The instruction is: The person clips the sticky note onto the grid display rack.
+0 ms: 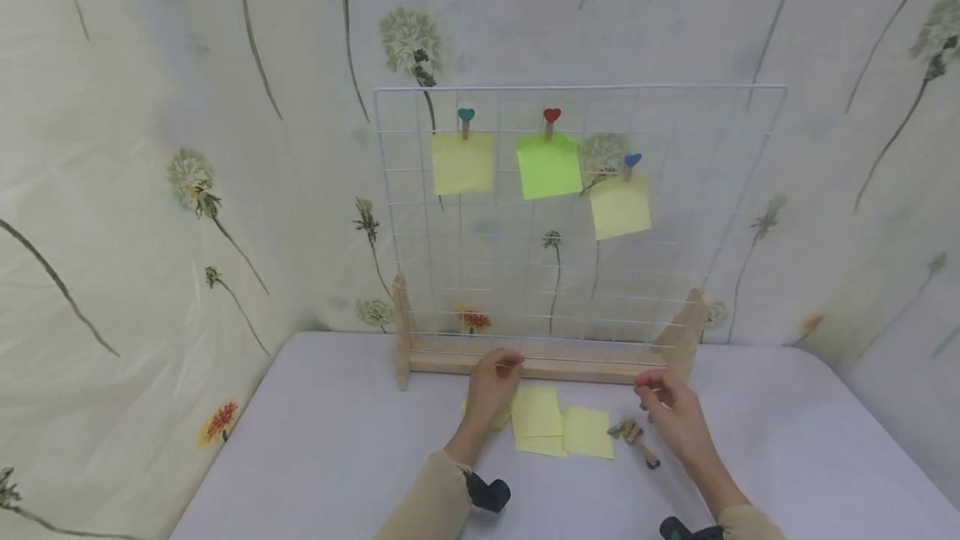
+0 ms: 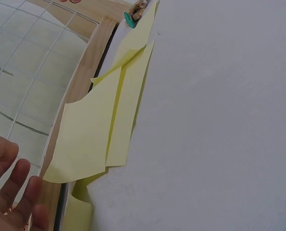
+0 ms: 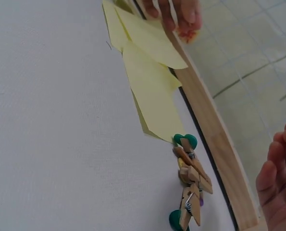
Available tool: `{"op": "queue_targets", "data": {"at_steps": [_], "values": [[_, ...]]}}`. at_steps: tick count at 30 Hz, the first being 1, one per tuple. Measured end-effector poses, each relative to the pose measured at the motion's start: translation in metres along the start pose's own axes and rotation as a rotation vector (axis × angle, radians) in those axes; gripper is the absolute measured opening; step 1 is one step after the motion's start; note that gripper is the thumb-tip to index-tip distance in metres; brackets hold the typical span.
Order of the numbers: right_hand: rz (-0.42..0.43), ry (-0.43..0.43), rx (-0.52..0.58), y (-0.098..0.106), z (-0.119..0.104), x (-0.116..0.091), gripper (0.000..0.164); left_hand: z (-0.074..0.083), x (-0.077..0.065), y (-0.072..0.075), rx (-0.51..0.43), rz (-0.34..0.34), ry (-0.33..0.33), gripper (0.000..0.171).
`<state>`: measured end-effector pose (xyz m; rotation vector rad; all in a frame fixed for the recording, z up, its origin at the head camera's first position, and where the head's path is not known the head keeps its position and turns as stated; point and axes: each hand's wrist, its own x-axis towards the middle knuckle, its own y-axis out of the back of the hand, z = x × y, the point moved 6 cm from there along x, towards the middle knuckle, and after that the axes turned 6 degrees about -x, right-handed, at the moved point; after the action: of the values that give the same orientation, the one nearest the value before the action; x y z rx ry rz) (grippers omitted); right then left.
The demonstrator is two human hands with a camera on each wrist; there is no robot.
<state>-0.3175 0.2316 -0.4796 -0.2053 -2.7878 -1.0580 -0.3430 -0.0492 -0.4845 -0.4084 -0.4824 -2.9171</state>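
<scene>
My left hand hovers above the yellow sticky notes, near the foot of the wire grid. In the left wrist view its loosely bent fingers hold nothing. My right hand is raised just right of a small pile of wooden clothespins with heart-shaped ends. Nothing shows between its bent fingers, though the right wrist view cuts part of them off. On the white wire grid, heart clothespins hold a pale yellow note, a green note and another yellow note.
The grid stands in a wooden base with upright side feet at the back of the white table. A flower-printed cloth hangs behind it. Each wrist carries a black camera.
</scene>
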Motion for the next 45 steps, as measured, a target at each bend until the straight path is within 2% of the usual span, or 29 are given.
{"op": "queue_targets", "data": {"at_steps": [5, 10, 15, 18, 24, 28, 31, 38, 45], "values": [[-0.032, -0.031, -0.002, -0.003, 0.010, -0.004, 0.022, -0.009, -0.006, -0.003, 0.023, -0.041, 0.022, 0.013], [-0.037, -0.056, -0.019, -0.003, 0.024, -0.006, 0.020, -0.019, -0.010, -0.002, 0.027, -0.074, 0.011, 0.015], [-0.023, -0.064, -0.003, 0.000, 0.034, -0.009, 0.020, -0.030, -0.011, 0.000, 0.032, -0.073, 0.065, 0.019], [-0.005, -0.102, 0.008, 0.000, 0.041, -0.010, 0.021, -0.034, -0.010, 0.001, 0.021, -0.066, 0.086, 0.020], [0.016, -0.187, 0.096, 0.001, 0.054, -0.025, 0.025, -0.039, -0.016, 0.001, 0.004, -0.063, 0.050, 0.021], [0.038, -0.177, 0.163, 0.004, 0.060, -0.031, 0.028, -0.039, -0.019, 0.003, -0.001, -0.051, 0.058, 0.020], [0.037, -0.182, 0.202, 0.004, 0.061, -0.031, 0.032, -0.036, -0.019, 0.006, 0.015, -0.019, 0.035, 0.018], [0.033, -0.179, 0.210, 0.002, 0.063, -0.034, 0.029, -0.032, -0.023, 0.007, 0.074, 0.037, 0.014, 0.014], [0.053, -0.152, 0.184, 0.004, 0.063, -0.034, 0.023, -0.032, -0.024, 0.004, 0.030, 0.060, -0.111, 0.008]]}}
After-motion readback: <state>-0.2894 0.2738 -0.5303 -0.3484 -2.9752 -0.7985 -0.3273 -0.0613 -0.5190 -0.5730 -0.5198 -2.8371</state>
